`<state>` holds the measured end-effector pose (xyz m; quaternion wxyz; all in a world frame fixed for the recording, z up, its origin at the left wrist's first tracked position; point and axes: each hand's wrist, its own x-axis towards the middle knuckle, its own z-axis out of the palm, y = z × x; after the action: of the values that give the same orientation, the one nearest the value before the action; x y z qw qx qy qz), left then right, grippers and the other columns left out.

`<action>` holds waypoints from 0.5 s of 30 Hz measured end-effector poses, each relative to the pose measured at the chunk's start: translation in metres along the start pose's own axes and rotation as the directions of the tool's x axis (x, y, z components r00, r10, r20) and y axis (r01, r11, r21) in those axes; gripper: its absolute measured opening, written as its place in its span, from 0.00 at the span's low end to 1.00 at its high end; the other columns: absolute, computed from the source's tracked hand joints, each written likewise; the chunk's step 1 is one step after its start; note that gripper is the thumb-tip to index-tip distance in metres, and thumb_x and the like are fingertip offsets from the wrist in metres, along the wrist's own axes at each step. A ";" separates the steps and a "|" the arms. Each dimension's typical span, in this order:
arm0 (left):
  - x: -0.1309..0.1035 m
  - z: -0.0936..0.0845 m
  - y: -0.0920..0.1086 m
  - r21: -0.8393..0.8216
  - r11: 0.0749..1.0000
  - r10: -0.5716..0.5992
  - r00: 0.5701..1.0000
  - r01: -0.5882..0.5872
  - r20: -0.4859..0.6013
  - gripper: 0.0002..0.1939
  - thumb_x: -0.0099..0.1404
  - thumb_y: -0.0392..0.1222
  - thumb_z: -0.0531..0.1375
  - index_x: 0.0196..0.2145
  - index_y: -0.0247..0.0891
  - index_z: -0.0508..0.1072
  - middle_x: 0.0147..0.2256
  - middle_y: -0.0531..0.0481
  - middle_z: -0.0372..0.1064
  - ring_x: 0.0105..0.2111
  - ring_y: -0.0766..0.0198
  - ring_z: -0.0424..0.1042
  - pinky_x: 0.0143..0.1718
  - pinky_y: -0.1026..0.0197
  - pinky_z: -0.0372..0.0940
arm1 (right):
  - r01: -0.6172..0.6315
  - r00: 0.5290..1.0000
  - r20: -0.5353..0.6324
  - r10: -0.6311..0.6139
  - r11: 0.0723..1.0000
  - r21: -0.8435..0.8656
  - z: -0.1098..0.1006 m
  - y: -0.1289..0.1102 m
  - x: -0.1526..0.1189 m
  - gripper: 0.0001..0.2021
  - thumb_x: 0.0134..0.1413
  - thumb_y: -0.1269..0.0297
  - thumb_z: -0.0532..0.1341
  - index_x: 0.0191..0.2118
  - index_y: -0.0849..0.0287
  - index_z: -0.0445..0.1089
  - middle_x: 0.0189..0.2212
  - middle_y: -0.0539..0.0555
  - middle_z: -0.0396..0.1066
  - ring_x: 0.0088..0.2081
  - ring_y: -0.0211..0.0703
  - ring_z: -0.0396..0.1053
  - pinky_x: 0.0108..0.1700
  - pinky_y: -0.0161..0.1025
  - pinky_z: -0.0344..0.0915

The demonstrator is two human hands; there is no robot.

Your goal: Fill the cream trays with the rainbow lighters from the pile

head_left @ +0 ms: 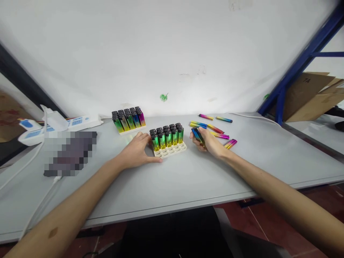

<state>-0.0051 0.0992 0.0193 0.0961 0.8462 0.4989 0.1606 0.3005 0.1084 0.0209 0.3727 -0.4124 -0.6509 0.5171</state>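
the left hand [135, 150] is spread wide at the left end of the near tray [174, 150], its fingers along that end and its thumb stretched out by the front corner. the tray is pale and full of holes, and upright lighters [168, 138], green to yellow with black tops, fill its back rows — the row of holes along the front edge is bare. the right hand [206, 139] is closed around a blue lighter [197, 133], just right of the tray and apart from it; whether a second one sits in that grip i cannot tell. beside and beyond this hand, loose lighters [206, 117] in pink, blue, yellow and red lie flat on the grey tabletop [150, 190]. farther back on the left, near the wall [172, 53], stands another tray [133, 131] packed with upright lighters of mixed colours — a white power strip [80, 122] lies left of it, behind a dark, blurred-out object [72, 154]
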 end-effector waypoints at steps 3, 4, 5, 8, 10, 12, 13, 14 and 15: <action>0.000 0.000 0.001 -0.012 1.000 0.004 1.000 -0.004 -0.008 0.42 0.49 0.71 0.66 0.52 0.40 0.70 0.51 0.40 0.68 0.50 0.42 0.63 0.51 0.46 0.61 | 0.029 0.999 0.031 -0.024 0.986 -0.165 -0.003 -0.007 -0.002 0.18 0.67 0.48 0.48 0.40 0.57 0.65 0.27 0.49 0.65 0.25 0.39 0.63 0.30 0.38 0.61; 0.001 0.000 0.001 -0.016 1.000 0.007 1.000 -0.007 -0.009 0.42 0.48 0.71 0.66 0.52 0.40 0.70 0.50 0.40 0.68 0.50 0.42 0.63 0.51 0.45 0.61 | 0.051 0.998 0.055 -0.040 0.972 -0.227 -0.003 -0.011 -0.004 0.17 0.66 0.49 0.51 0.40 0.57 0.66 0.29 0.51 0.68 0.29 0.41 0.66 0.34 0.39 0.64; 0.001 0.001 0.001 -0.019 1.000 0.010 1.000 -0.010 -0.010 0.42 0.48 0.71 0.66 0.51 0.40 0.70 0.50 0.40 0.68 0.50 0.42 0.63 0.51 0.45 0.61 | 0.090 0.994 0.085 -0.069 0.956 -0.278 -0.001 -0.016 -0.006 0.16 0.65 0.49 0.54 0.40 0.58 0.67 0.32 0.52 0.70 0.33 0.42 0.68 0.37 0.40 0.64; 0.002 0.002 0.001 -0.015 1.000 0.015 1.000 -0.015 -0.011 0.42 0.48 0.72 0.66 0.51 0.40 0.70 0.49 0.40 0.68 0.49 0.43 0.63 0.50 0.45 0.61 | 0.237 0.969 0.149 -0.196 0.902 -0.360 0.014 -0.030 -0.010 0.13 0.58 0.51 0.63 0.37 0.58 0.70 0.36 0.53 0.70 0.36 0.42 0.67 0.40 0.41 0.63; 0.002 0.002 0.001 -0.011 1.000 0.017 1.000 -0.017 -0.005 0.41 0.48 0.73 0.65 0.49 0.39 0.70 0.48 0.41 0.68 0.48 0.44 0.63 0.49 0.46 0.61 | 0.272 0.962 0.117 -0.246 0.898 -0.347 0.029 -0.038 -0.009 0.13 0.54 0.53 0.67 0.37 0.58 0.71 0.33 0.51 0.70 0.33 0.40 0.65 0.37 0.40 0.63; 0.002 0.002 0.001 -0.015 1.000 0.017 1.000 -0.017 0.000 0.41 0.47 0.74 0.65 0.47 0.39 0.71 0.46 0.41 0.68 0.47 0.45 0.63 0.48 0.46 0.61 | 0.274 0.962 0.069 -0.266 0.914 -0.300 0.045 -0.041 -0.003 0.13 0.52 0.55 0.69 0.37 0.58 0.72 0.29 0.50 0.70 0.30 0.39 0.66 0.35 0.39 0.63; 0.002 0.001 0.001 -0.019 1.000 0.017 1.000 -0.017 0.003 0.41 0.46 0.74 0.66 0.46 0.39 0.71 0.45 0.42 0.68 0.47 0.45 0.63 0.48 0.46 0.62 | 0.274 0.961 0.053 -0.270 0.920 -0.279 0.053 -0.042 0.001 0.13 0.52 0.56 0.69 0.37 0.58 0.73 0.28 0.50 0.71 0.30 0.39 0.67 0.34 0.39 0.64; 0.001 0.001 0.001 -0.022 1.000 0.016 1.000 -0.016 0.004 0.40 0.46 0.74 0.66 0.45 0.39 0.71 0.44 0.42 0.68 0.46 0.45 0.63 0.47 0.47 0.62 | 0.277 0.960 0.048 -0.274 0.922 -0.271 0.060 -0.042 0.005 0.12 0.51 0.57 0.70 0.38 0.58 0.73 0.28 0.50 0.72 0.30 0.39 0.68 0.34 0.39 0.64; 0.001 0.001 0.001 -0.028 1.000 0.013 1.000 -0.013 -0.004 0.39 0.45 0.74 0.66 0.43 0.39 0.71 0.42 0.43 0.68 0.45 0.46 0.63 0.46 0.47 0.62 | 0.284 0.958 0.049 -0.282 0.917 -0.278 0.066 -0.041 0.009 0.12 0.51 0.58 0.70 0.38 0.58 0.74 0.28 0.50 0.73 0.30 0.39 0.69 0.34 0.38 0.65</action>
<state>-0.0033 0.0995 0.0191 0.1061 0.8477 0.4912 0.1699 0.2310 0.0873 0.0495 0.3781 -0.3608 -0.7722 0.3613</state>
